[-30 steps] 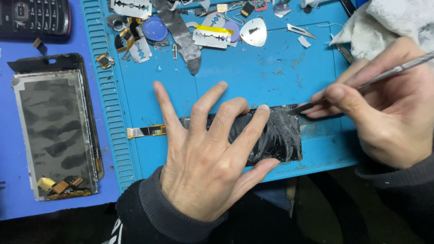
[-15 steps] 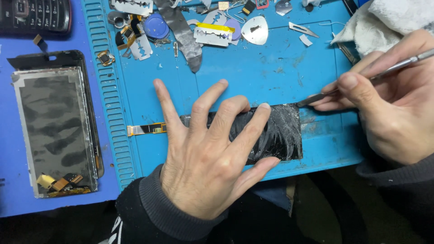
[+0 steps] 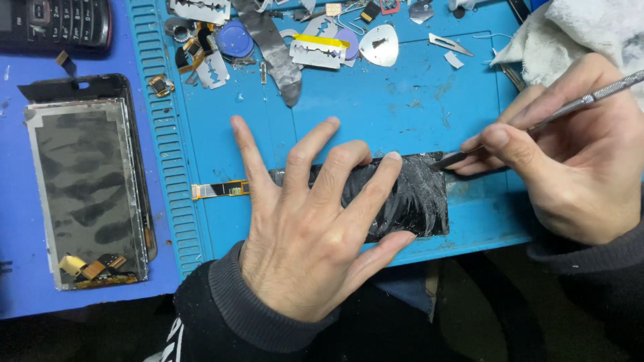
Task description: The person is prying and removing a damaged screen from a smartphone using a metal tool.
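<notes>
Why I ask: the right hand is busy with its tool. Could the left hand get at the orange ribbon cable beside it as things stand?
Probably yes: the left hand lies flat on the cracked screen, and the ribbon cable lies uncovered on the blue mat beside its little finger.

1. There is one view only, from a camera worn on the person's head; no second view shares the scene.
2. It looks steeply down, almost straight onto the tabletop (image 3: pixel 27 281), from the person's own side of it.
3. It sits close: the left hand (image 3: pixel 305 231) and right hand (image 3: pixel 580 164) fill much of the picture, and dark sleeves enter from the bottom edge.
4. The near edge of the blue work mat (image 3: pixel 402 114) crosses the lower part; its far side is cut off at the top.
</notes>
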